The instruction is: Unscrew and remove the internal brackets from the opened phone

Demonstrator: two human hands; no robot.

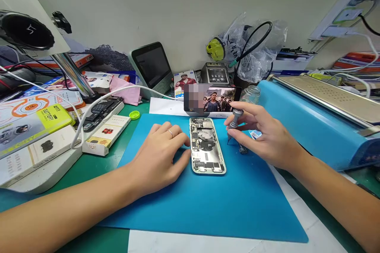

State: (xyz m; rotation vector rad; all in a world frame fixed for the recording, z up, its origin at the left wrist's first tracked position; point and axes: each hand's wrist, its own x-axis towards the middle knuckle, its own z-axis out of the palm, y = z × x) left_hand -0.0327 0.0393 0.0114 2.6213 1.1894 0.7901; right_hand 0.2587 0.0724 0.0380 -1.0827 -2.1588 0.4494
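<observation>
An opened phone (211, 154) lies on the blue mat (190, 209), its internal parts and circuit boards exposed. At its left edge rests my left hand (162, 156), palm down, fingers loosely bent and thumb apart, with the fingertips close against the frame. Right of the phone, my right hand (267, 138) holds a small grey screwdriver (236, 117) upright between thumb and fingers. The screwdriver's thin tip points down at the mat, apart from the phone. A small dark item (242, 149) sits on the mat just below that hand; its kind is unclear.
Behind the mat, a propped phone (221, 99) plays a video, with a glass jar (251, 95) beside it. A blue machine (308, 122) borders the right side. Boxes (111, 132), a white cable (118, 90) and a stand's metal pole (73, 73) crowd the left.
</observation>
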